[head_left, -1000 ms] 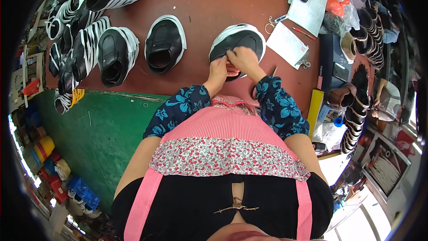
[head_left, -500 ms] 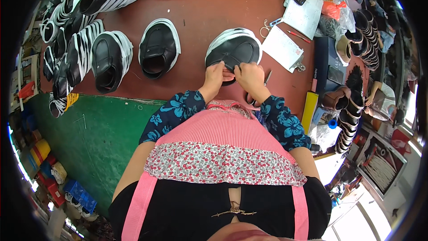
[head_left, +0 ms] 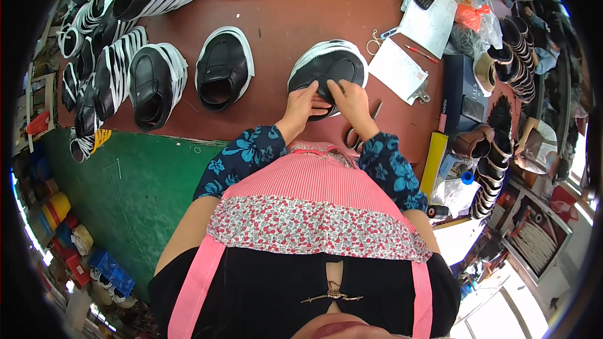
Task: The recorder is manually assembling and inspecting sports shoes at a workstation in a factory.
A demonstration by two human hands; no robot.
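A stack of black shoe uppers with white edging (head_left: 333, 64) lies on the red-brown tabletop in front of me. At its near left my left hand (head_left: 303, 108) has its thumb on the top upper and its fingers curled in at the opening. My right hand (head_left: 353, 103) grips the same upper on the right, its thumb and forefinger pressed onto the black strap area. The part of the upper under my fingers is partly hidden. Close beside my right wrist lie scissors (head_left: 353, 139), their blades pointing away from me.
A single black upper (head_left: 221, 69) lies left of the stack, and several stacked uppers (head_left: 157, 85) stand beyond it. To the right are a clipboard with paper (head_left: 397, 70), a red pen (head_left: 421, 54) and a dark blue box (head_left: 461, 88). A green surface (head_left: 138, 182) adjoins the table's near edge.
My right hand has shifted slightly left, and its fingertips sit higher on the upper. My left hand stays nearly in place. More of the scissors shows beside my right wrist.
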